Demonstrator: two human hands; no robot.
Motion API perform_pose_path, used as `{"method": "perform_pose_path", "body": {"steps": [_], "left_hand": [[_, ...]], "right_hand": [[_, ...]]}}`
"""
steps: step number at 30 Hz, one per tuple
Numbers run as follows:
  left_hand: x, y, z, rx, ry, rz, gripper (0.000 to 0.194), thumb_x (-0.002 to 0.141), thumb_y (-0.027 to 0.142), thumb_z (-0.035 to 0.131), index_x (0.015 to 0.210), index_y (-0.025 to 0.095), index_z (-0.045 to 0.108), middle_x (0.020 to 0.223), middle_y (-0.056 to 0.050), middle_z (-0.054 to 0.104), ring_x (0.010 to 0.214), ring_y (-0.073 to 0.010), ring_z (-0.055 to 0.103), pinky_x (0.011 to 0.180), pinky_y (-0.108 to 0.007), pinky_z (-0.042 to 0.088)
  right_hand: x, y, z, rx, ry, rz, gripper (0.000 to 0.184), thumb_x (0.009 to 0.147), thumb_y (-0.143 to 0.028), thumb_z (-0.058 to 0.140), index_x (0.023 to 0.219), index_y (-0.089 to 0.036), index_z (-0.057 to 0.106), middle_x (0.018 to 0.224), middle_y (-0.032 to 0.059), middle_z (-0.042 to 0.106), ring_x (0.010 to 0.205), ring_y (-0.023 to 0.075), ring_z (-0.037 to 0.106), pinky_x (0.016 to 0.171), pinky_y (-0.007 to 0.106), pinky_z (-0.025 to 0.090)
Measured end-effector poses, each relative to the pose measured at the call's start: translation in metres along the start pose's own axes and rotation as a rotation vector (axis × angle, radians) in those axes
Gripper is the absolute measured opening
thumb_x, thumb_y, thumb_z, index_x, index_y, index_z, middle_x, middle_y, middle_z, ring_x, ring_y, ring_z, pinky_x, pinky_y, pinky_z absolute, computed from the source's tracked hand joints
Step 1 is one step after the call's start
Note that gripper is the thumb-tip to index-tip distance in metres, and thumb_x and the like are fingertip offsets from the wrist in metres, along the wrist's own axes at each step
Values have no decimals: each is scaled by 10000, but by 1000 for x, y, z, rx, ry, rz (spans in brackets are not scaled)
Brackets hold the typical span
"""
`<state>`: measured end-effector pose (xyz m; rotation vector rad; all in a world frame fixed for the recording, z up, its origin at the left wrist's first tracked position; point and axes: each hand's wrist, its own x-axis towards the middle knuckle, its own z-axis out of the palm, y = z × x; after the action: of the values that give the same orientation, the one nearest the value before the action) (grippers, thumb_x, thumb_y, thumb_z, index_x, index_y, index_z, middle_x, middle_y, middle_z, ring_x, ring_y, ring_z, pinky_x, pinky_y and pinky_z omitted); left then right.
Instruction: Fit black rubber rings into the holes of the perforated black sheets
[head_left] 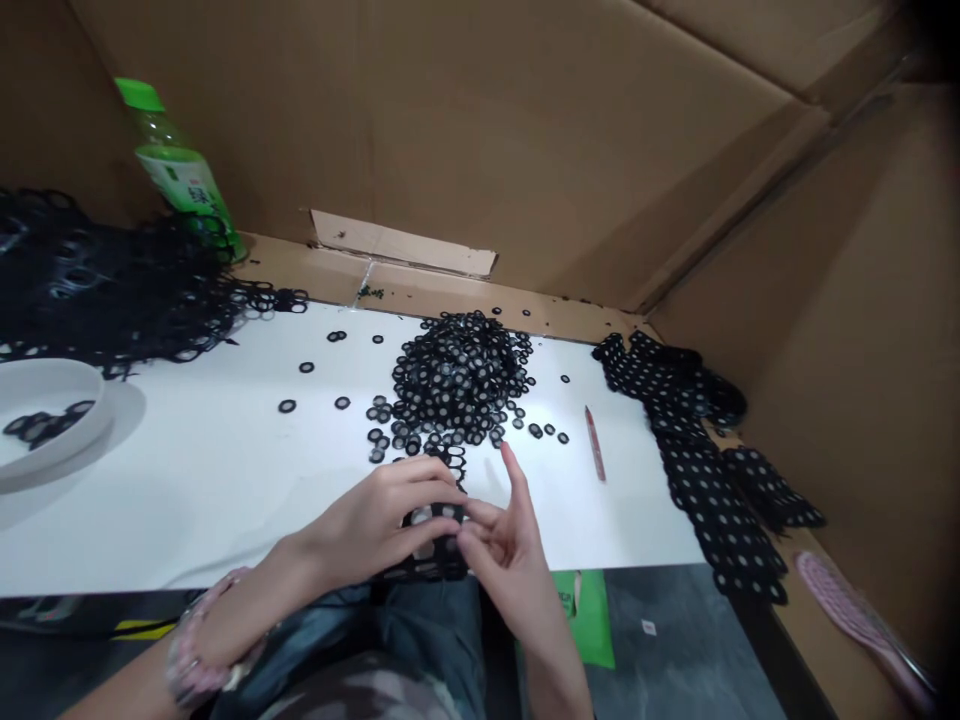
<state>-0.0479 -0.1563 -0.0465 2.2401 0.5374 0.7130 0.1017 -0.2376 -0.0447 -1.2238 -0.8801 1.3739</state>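
A black sheet with rows of round holes point(427, 548) lies at the table's front edge, partly hidden under my fingers. My left hand point(401, 510) rests over it, thumb and fingers gripping it from the left. At its right edge, my right hand point(506, 545) pinches with thumb and curled fingers, one finger pointing up. What sits in that pinch is too small to make out. Just beyond both hands rises a heap of small black rings with grey centres point(457, 375). A strip of empty black ring webbing point(456, 465) shows between heap and hands.
Finished-looking dotted black sheets point(705, 470) are piled at the right, near a pink hairbrush point(847, 600). A red pen point(595, 445) lies on the white table point(225, 480). To the left are a white bowl point(97, 400), tangled black webbing point(97, 280) and a green bottle point(184, 175). Cardboard walls enclose the back.
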Motion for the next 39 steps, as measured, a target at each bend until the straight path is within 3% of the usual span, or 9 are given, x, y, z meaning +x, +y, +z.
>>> {"method": "perform_pose_path", "body": {"steps": [5,10,13,16,18,22,29,34,39], "left_hand": [[2,-6,2,-7,129,-177,256,889,211,422,726,158,611,687,-6,623,631,-108,566,601,-195,432],[4,-29,-32,238,551,-414,265,869,297,431,710,162,596,637,-6,611,593,-137,555,565,-222,422],[10,-50,-40,381,432,-352,262,877,288,411,807,162,630,791,-41,641,728,-165,586,703,-263,442],[17,-64,-27,368,153,-329,280,889,256,385,873,180,654,898,-54,631,797,-174,594,757,-284,452],[20,-64,-18,407,113,-349,269,888,266,397,900,191,655,973,-65,611,873,-200,580,780,-312,452],[14,-34,-13,309,211,-241,212,887,283,422,897,182,609,983,-67,576,932,-197,531,806,-312,429],[6,18,8,-135,-38,-165,196,795,309,598,698,163,510,657,26,486,598,-99,449,561,-197,374],[11,9,8,-244,22,-252,239,876,273,462,678,156,529,640,18,495,598,-99,463,566,-199,366],[13,-33,-29,-111,341,-460,271,860,350,448,686,163,537,572,24,498,517,-109,459,479,-200,351]], "right_hand": [[-5,11,6,-164,110,-69,778,777,-203,596,1401,-268,136,578,-92,384,555,86,393,609,211,383],[-15,13,10,-131,139,-14,761,779,-233,600,1398,-229,158,552,-100,337,525,85,341,577,213,370],[-12,11,9,-71,208,-19,774,767,-272,615,1391,-228,159,521,-109,338,498,85,352,566,224,403],[-4,8,10,-56,214,-60,734,763,-307,616,1369,-229,211,519,-111,301,468,77,298,482,193,373],[0,5,10,-36,200,-82,691,762,-316,613,1348,-228,258,527,-107,293,462,71,269,440,170,316],[4,3,8,79,241,-73,614,729,-306,642,1272,-229,366,561,-96,283,475,60,242,437,166,235],[8,3,10,165,212,-17,476,711,-314,674,1141,-222,492,531,-100,251,483,60,269,501,168,298],[3,-1,4,257,105,32,523,766,-351,613,1248,-281,425,673,-50,438,560,83,413,544,188,361],[0,2,-14,200,29,-8,595,737,-289,668,1265,-269,394,698,-44,506,639,107,501,649,225,418]]}}
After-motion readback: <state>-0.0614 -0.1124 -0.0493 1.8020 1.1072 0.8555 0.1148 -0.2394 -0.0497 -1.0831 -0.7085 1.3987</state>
